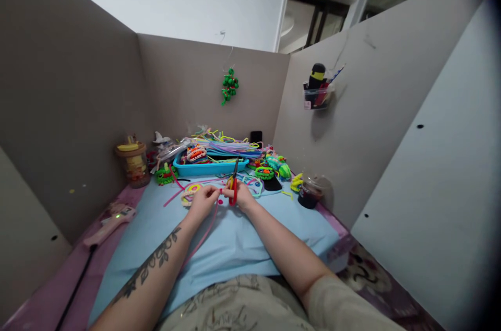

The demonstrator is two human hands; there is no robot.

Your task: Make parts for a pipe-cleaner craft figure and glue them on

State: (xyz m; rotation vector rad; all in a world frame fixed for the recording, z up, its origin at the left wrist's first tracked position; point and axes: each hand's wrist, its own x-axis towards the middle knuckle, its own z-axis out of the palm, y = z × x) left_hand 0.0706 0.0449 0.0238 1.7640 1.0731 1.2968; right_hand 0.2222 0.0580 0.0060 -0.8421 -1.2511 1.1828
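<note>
My left hand [202, 200] pinches the end of a long pink pipe cleaner [206, 232] that trails back toward my body over the light blue sheet [242, 247]. My right hand [240, 195] is closed round the red handles of a pair of scissors [234, 180], blades pointing up and away. The two hands nearly touch above the sheet. A small coiled yellow and pink piece [191, 190] lies just left of my left hand.
A blue tray [211, 166] heaped with coloured pipe cleaners stands behind the hands. Also here: a jar [135, 164] at back left, a pink glue gun [111, 221] at left, green pipe-cleaner figures [279, 166], a dark lidded cup [311, 192] at right. Grey partition walls enclose the desk.
</note>
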